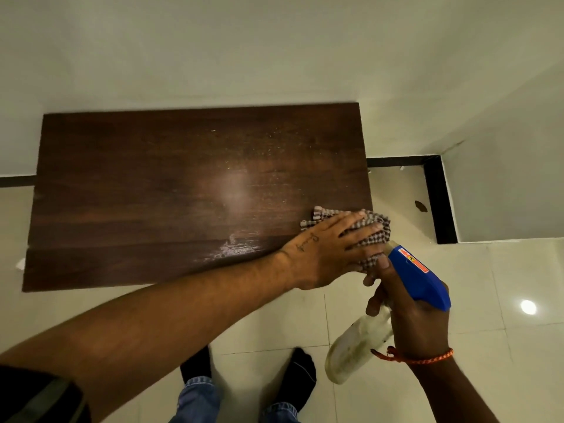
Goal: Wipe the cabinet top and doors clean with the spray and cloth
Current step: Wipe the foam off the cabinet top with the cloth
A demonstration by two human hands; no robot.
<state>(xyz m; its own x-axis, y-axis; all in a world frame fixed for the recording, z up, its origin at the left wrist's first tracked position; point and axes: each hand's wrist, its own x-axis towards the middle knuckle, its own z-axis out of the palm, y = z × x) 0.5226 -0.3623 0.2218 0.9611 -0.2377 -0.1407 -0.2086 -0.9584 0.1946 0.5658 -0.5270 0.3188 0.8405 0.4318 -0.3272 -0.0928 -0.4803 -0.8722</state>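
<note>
Cabinet top [152, 193]: left hand [329, 251] flat, covering cloth [383, 239]; right hand [418, 325] grips spray [418, 276].

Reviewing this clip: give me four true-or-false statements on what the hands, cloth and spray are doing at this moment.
1. The left hand presses the cloth onto the cabinet top near its right front corner. True.
2. The right hand holds a spray bottle with a red head. False: the head is blue.
3. The spray bottle stands on the cabinet top. False: it is held off the top.
4. Pale specks lie on the top toward its back right. True.
</note>
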